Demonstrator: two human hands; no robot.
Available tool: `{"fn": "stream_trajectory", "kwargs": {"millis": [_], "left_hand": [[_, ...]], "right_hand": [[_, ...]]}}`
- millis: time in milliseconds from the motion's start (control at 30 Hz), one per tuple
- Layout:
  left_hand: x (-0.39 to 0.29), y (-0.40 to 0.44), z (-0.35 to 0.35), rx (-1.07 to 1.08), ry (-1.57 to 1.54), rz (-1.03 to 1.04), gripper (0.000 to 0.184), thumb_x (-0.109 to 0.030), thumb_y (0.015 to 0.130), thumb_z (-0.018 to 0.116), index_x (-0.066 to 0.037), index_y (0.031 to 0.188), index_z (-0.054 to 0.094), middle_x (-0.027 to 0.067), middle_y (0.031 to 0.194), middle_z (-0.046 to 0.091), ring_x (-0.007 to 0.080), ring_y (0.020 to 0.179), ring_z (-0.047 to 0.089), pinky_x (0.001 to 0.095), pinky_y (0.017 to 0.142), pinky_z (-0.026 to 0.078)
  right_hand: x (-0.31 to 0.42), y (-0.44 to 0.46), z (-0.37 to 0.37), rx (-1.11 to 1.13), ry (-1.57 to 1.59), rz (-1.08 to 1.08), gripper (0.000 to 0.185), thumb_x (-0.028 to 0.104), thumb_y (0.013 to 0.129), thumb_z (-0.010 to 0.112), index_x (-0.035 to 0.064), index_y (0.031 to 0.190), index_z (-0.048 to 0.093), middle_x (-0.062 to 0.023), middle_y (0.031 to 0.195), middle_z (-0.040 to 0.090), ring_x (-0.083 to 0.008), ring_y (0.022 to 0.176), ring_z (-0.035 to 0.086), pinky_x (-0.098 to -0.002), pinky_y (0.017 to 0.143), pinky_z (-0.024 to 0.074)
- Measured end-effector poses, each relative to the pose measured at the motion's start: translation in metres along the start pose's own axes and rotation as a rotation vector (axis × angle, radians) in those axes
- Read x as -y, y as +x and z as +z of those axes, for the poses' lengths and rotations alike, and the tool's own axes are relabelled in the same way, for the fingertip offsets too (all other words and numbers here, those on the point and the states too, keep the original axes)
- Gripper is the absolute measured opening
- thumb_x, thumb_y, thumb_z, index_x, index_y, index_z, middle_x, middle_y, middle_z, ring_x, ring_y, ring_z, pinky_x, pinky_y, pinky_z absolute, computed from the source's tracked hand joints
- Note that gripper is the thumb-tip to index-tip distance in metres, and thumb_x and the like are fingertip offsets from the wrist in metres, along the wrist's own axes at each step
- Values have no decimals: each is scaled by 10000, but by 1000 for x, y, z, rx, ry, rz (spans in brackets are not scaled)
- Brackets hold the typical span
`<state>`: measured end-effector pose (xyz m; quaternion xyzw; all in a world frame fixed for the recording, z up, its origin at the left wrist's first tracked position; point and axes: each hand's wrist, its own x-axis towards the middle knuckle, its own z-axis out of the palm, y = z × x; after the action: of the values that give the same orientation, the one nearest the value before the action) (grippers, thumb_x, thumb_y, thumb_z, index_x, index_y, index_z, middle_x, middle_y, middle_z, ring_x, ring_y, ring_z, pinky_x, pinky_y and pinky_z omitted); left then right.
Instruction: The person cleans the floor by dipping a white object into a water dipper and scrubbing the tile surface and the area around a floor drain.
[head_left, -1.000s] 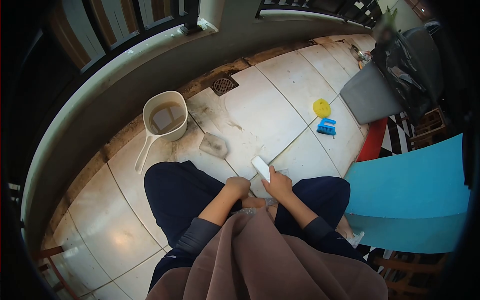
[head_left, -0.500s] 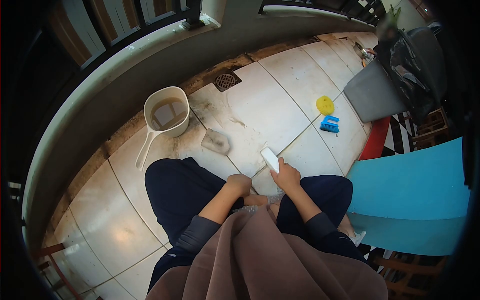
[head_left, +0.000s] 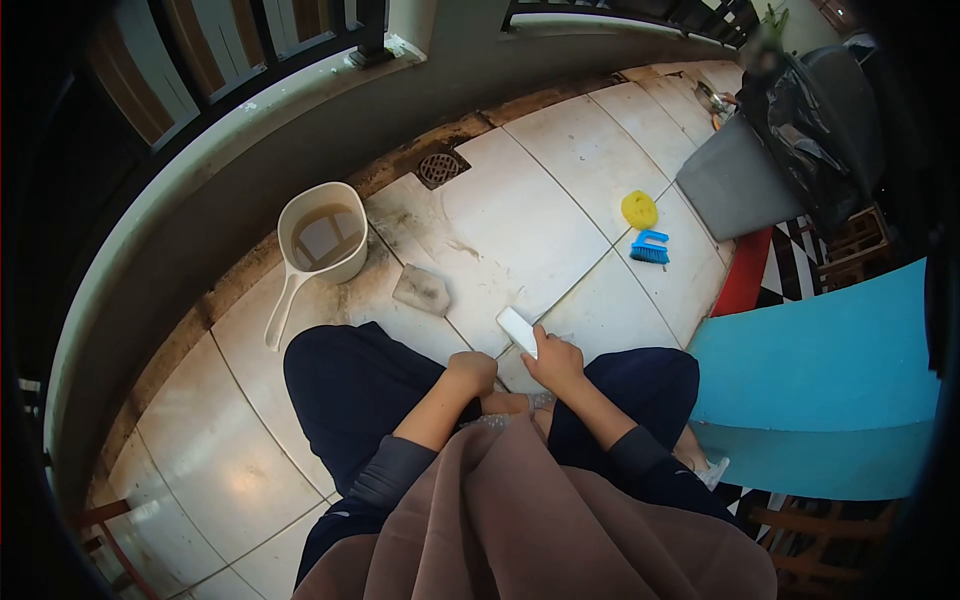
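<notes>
My right hand [head_left: 553, 360] is closed round a white, oblong, flat-backed block [head_left: 517, 330] and holds it low over the tiles; its underside is hidden, so I cannot tell its exact kind. My left hand [head_left: 472, 373] is curled into a fist between my knees, and whatever its fingers hold, if anything, is out of sight. Ahead of the fist lies a grey, dirt-stained sponge-like block [head_left: 423, 290]. Left of that stands a cream dipper [head_left: 350, 268] with cloudy water in it. Further right, a blue scrubbing brush [head_left: 650, 248] rests beside a round yellow scouring pad [head_left: 639, 210].
White floor tiles [head_left: 555, 215] bear dark smears near a floor drain [head_left: 438, 170] along the low wall [head_left: 300, 130]. On the right are a grey bin [head_left: 735, 180] with a black bag and a light-blue surface [head_left: 810, 350].
My right hand has moved left and slightly nearer with the white block, across the tiles. My left hand stays in a fist. The whole view has shifted slightly.
</notes>
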<state>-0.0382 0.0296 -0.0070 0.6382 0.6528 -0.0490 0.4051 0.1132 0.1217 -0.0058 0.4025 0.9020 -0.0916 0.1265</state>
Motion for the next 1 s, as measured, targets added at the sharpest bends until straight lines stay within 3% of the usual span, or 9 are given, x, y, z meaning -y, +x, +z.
{"fn": "stream_trajectory", "kwargs": {"millis": [267,400,567,667,700,800,933,1000], "left_hand": [[3,-7,1,1,-28,-15,313,-295,694,653,-38,871,662,153,935,633,285,890,609,377,731,493],[1,0,-2,-3,-7,-1,314,-297,694,653,-40,874,662,151,937,634,283,892,610,374,735,492],[5,-3,4,7,-24,-15,320,-306,701,649,-40,879,661,146,935,635,280,897,608,372,741,490],[2,-2,0,9,-9,-2,323,-307,703,646,-38,883,659,148,935,634,281,900,607,373,743,489],[1,-1,-2,19,-3,6,324,-307,703,645,-39,883,659,151,933,634,281,901,607,373,743,489],[4,0,2,9,-9,-5,317,-302,704,646,-39,881,660,154,929,634,282,899,607,373,742,489],[5,-6,2,2,-48,-11,308,-299,708,646,-40,872,662,150,925,635,282,894,608,372,741,489],[3,-3,-1,22,-25,-5,310,-299,706,647,-37,871,661,151,926,635,283,891,609,374,739,489]], "right_hand": [[-42,32,-12,-97,-6,222,463,355,741,604,68,1064,436,-163,791,617,-319,684,624,-430,575,496],[-24,10,-9,-24,-45,11,452,353,746,601,71,1059,440,-162,791,617,-323,698,625,-427,585,498],[-50,39,-15,-72,13,230,443,359,744,603,67,1027,429,-174,791,613,-343,681,618,-435,596,498],[-20,19,-2,-100,-6,99,438,356,742,605,65,1021,433,-167,779,612,-343,678,618,-429,589,498],[-7,9,-6,-8,-20,27,442,355,740,603,67,1030,436,-165,774,608,-347,680,617,-429,588,499],[-18,12,-10,-70,-3,28,449,352,737,607,63,1038,439,-164,769,606,-339,673,618,-431,579,497],[-36,37,-12,-146,-1,211,458,338,731,622,45,1033,439,-165,754,602,-321,648,618,-434,543,489],[-17,20,-9,-100,-29,102,461,338,729,626,49,1035,437,-168,750,600,-323,640,617,-429,538,490]]}}
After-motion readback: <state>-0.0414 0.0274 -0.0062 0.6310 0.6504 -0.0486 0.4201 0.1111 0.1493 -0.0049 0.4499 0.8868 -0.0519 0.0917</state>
